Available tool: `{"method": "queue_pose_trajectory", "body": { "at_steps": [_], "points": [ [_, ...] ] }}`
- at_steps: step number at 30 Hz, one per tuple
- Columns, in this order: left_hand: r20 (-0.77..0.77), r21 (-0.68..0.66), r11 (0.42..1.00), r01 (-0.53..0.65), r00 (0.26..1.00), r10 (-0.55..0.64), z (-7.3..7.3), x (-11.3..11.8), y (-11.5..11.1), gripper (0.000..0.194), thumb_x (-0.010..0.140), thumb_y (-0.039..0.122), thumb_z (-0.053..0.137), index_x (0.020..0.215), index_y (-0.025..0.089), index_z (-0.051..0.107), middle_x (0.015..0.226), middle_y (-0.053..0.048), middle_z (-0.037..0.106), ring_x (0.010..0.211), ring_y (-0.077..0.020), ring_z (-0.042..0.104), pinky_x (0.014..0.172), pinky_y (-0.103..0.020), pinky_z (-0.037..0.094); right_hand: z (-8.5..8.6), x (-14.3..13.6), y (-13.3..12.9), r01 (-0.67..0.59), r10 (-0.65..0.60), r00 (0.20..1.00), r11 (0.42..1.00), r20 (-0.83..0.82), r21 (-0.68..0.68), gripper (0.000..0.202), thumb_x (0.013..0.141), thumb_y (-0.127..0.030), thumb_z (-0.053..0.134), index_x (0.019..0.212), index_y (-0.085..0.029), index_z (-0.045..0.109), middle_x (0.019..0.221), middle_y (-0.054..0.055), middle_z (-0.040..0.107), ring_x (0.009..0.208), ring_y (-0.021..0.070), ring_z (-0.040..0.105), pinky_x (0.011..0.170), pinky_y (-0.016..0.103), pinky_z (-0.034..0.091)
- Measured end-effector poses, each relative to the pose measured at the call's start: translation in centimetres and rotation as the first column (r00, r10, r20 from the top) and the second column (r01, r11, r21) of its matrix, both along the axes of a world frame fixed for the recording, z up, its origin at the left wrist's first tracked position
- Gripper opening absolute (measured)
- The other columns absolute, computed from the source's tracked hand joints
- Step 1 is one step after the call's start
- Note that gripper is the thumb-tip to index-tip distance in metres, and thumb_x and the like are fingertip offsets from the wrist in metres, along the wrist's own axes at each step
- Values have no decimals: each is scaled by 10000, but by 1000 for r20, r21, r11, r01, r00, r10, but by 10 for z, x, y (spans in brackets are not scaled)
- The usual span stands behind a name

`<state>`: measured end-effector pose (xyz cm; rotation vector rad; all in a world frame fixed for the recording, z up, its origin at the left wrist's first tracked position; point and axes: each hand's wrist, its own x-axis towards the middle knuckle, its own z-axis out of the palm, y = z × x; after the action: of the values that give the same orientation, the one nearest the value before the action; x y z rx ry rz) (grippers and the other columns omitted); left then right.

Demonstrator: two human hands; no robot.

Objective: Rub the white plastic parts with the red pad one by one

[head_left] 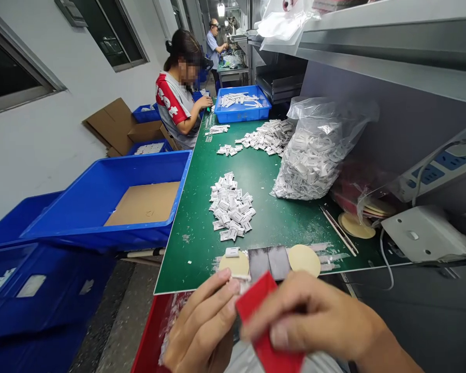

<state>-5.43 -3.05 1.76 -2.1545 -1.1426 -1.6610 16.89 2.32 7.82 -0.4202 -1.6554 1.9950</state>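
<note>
My left hand [205,321] is closed, pinching a small white plastic piece [241,277] at the fingertips near the table's front edge. In my right hand [314,316], blurred by motion, is a flat red strip [258,296]; its upper end lies close beside the white piece. Just beyond my fingers a round cream disc [233,265] lies on the table, with another white piece [232,252] on its far edge. Two dark grey squares [270,261] and a second cream disc [305,260] sit to the right. A heap of white pieces [232,207] is farther up.
A clear bag of white pieces [310,160] stands on the green table [194,207], near tweezers [339,230] and a power strip [442,168]. A blue bin [101,228] is at left, a blue tray [243,116] at the far end. A co-worker [178,98] sits beyond.
</note>
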Motion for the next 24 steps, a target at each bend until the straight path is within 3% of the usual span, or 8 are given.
{"method": "queue_pose_trajectory", "body": {
  "at_steps": [3,8,11,15,18,19,22,24],
  "points": [
    [18,6,1000,-2,1000,2,1,2,1,331,865,24,717,1167,155,753,1023,-74,844,989,-283,805,797,-393,710,4,0,0,-89,95,995,984,-28,151,379,963,-545,664,989,-237,884,821,91,855,755,207,833,629,182,593],
    [103,-40,999,10,995,-6,1,9,3,402,834,-4,735,1185,192,751,1054,-43,841,991,-277,804,829,-418,702,4,-6,3,99,-107,994,967,21,233,462,917,-644,658,911,-237,878,674,34,819,579,153,770,511,155,546],
    [287,-63,997,39,958,-19,-1,18,5,424,760,-47,781,1110,191,774,1031,-22,842,935,-258,809,840,-414,698,2,-12,6,210,-226,974,939,27,271,307,847,-544,798,950,-265,875,828,35,854,750,168,809,628,150,581],
    [507,-97,994,54,862,3,0,33,6,377,682,-77,829,945,189,786,971,20,847,846,-204,811,827,-333,686,1,-21,10,716,-735,676,672,52,192,228,999,-267,665,1155,-327,821,1070,-28,853,929,128,783,801,156,575],
    [612,-153,983,98,791,16,4,40,7,288,707,-17,843,879,205,784,915,35,846,817,-182,809,812,-294,679,0,-29,15,569,-622,777,761,101,311,254,946,-194,681,1103,-307,845,874,-34,856,701,140,755,622,188,564],
    [642,-161,981,109,766,20,5,41,6,269,711,-1,849,864,210,781,902,35,846,808,-177,809,809,-286,677,-2,-31,17,570,-659,743,714,116,407,270,935,-158,660,1085,-274,853,831,-19,849,636,140,724,578,205,538],
    [706,-189,972,137,707,37,6,39,6,243,717,23,861,830,215,764,873,23,847,776,-169,809,790,-275,674,-11,-38,22,694,-875,480,424,65,582,287,920,-107,610,1068,-165,849,825,49,836,602,153,666,578,260,486],
    [757,-231,952,203,652,45,3,36,5,222,733,46,863,819,218,754,852,19,844,759,-160,806,773,-263,670,-16,-39,20,708,-890,456,386,35,591,273,926,-129,612,1073,-150,841,770,46,809,592,156,645,577,273,468]
  ]
}}
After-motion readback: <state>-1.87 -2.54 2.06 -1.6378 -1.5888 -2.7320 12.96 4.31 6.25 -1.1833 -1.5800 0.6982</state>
